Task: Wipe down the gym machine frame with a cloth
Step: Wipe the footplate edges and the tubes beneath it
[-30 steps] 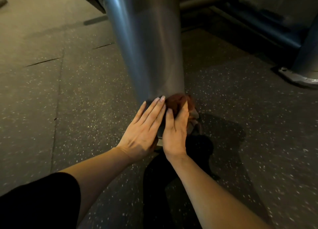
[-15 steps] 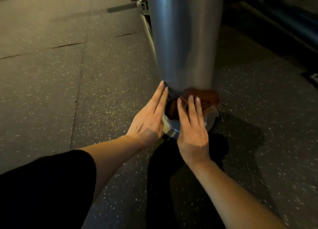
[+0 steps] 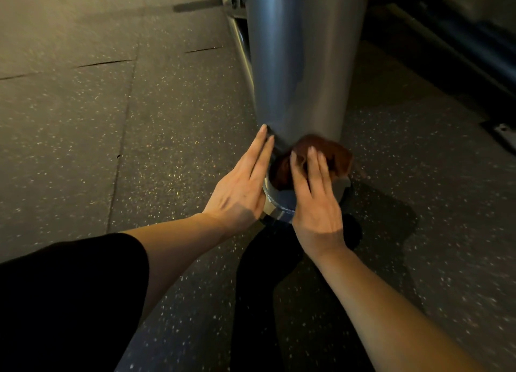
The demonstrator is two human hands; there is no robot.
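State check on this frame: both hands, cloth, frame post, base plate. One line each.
left hand: fingers straight, flat against the left side of the post's foot, holding nothing
right hand: straight fingers pressing the cloth down
reddish-brown crumpled cloth: bunched at the post's foot, lying on the base plate
grey metal frame post: upright, glossy
metal base plate: flat on the floor, partly covered by cloth and hands

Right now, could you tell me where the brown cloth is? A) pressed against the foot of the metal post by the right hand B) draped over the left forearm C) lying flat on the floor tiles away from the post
A: the right hand presses the cloth against the base of the metal post.
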